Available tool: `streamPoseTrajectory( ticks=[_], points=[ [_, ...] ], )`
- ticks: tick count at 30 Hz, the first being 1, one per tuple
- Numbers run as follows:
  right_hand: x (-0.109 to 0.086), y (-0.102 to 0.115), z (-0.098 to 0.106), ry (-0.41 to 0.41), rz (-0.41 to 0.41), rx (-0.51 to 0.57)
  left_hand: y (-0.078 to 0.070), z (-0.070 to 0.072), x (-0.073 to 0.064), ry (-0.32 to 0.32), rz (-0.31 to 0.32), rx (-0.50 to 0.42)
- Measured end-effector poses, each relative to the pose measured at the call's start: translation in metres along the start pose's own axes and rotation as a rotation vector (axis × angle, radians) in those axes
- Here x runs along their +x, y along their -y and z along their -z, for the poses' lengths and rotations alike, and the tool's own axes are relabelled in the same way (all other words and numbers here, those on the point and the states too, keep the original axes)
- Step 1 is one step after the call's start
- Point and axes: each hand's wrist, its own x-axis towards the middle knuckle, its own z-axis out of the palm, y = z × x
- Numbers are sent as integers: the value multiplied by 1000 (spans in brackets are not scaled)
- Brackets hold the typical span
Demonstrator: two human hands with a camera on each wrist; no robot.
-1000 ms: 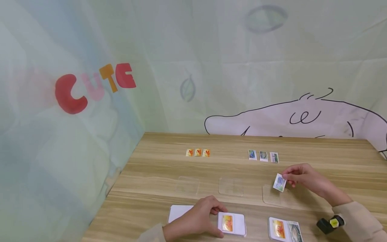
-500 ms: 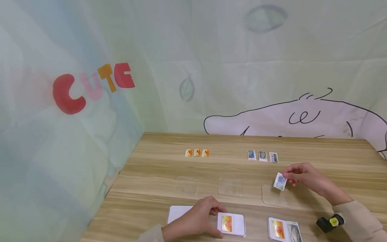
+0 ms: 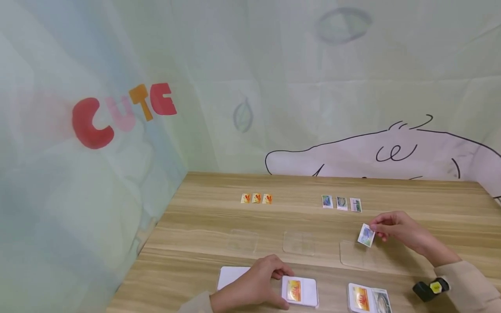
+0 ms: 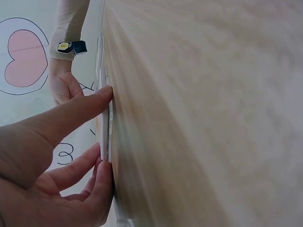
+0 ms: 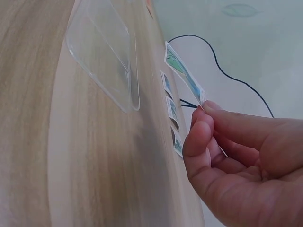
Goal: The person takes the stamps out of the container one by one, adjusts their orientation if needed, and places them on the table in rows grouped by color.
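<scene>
My right hand (image 3: 401,232) pinches a small blue-and-green stamp (image 3: 366,235) by its upper corner, between thumb and fingers. The stamp hangs tilted above the table, over a clear plastic cover (image 3: 350,254); the right wrist view shows it nearly edge-on, held apart from the cover (image 5: 102,52). At the front, my left hand (image 3: 254,282) holds a flat case (image 3: 309,292) with a white insert by its left edges. An orange stamp (image 3: 294,291) lies on that insert's left half. In the left wrist view, thumb and fingertips grip the case's thin edge (image 4: 105,127).
Three orange stamps (image 3: 256,198) and three landscape stamps (image 3: 342,203) lie in rows at the back. Two more clear covers (image 3: 299,243) lie mid-table. A white insert (image 3: 232,274) is partly behind my left hand. Another case (image 3: 360,297) at front right bears two stamps.
My right hand and its stamp have shifted very slightly to the right. The left hand stays on the case. The whole view has wobbled a little.
</scene>
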Motion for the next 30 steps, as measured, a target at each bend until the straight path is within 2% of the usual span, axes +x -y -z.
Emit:
streamPoseTrajectory(
  ticks=[7,13,17,21,27,30],
  points=[
    [2,-3,5,13,8,8,0,1,1,6,-16,-18],
    [1,-7,8,28,-12,35,4,-2,-2,20,-27,-55],
    [2,-8,10,12,-29,12,5,-2,-1,26,-42,-53],
    [5,-7,15,-8,-36,18,3,-1,1,20,-35,-39],
    [9,-9,18,13,-10,66,1,0,0,23,-13,-89],
    [11,-9,20,15,-16,74,1,1,0,17,-14,-83]
  ],
)
